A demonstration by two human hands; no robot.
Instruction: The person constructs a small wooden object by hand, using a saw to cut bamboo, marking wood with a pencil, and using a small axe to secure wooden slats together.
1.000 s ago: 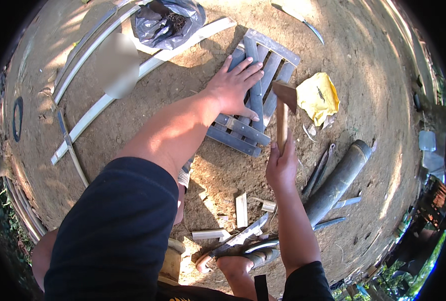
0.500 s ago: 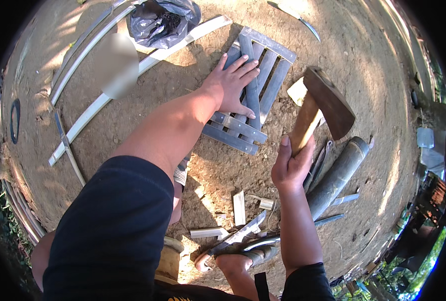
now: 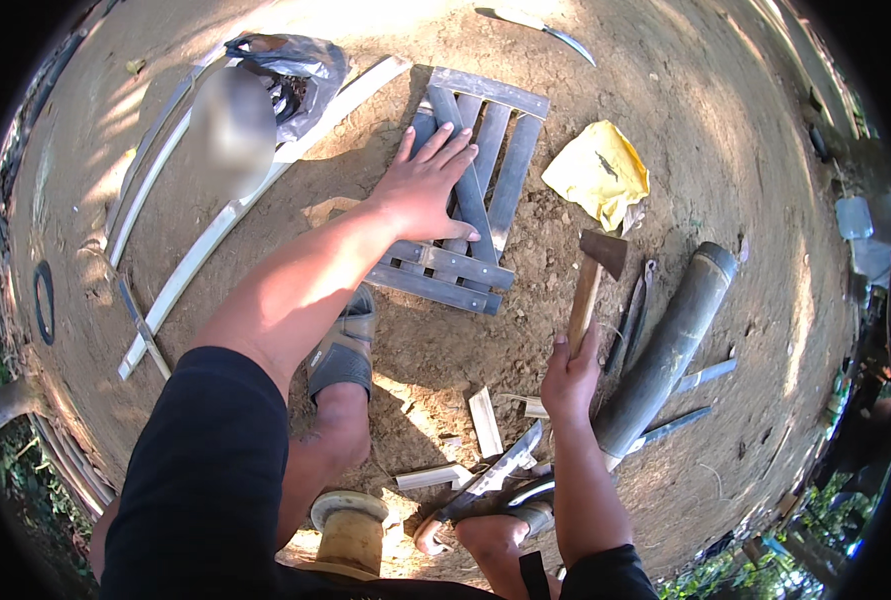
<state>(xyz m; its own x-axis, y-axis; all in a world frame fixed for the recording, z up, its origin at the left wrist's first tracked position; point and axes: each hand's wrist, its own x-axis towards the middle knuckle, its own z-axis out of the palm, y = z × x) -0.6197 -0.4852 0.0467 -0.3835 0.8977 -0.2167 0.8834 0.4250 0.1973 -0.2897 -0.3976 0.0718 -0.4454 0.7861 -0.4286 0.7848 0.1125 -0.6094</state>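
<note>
My left hand (image 3: 427, 188) lies flat with fingers spread on a slatted grey panel (image 3: 508, 170), which looks like bamboo or wood. Beneath its fingers and thumb, a loose-looking slat (image 3: 474, 207) runs lengthwise at a slant over the panel's other slats. Crosspieces join the panel at both ends. My right hand (image 3: 571, 382) is closed round the wooden handle of a hatchet (image 3: 586, 292). The hatchet's dark metal head points up and away, to the right of the panel and apart from it.
A yellow bag or cloth (image 3: 597, 172) lies beyond the hatchet. At right are a thick bamboo pole (image 3: 667, 345) and pliers-like tool (image 3: 641, 305). A machete (image 3: 490, 478) and offcuts lie near my feet. Long strips (image 3: 200, 255), a black plastic bag (image 3: 315, 75) and a curved knife (image 3: 550, 32) lie farther out.
My right hand has lowered the hatchet away from the head, and the yellow bag behind it now shows fully. My left hand stays on the panel. The whole view has shifted slightly.
</note>
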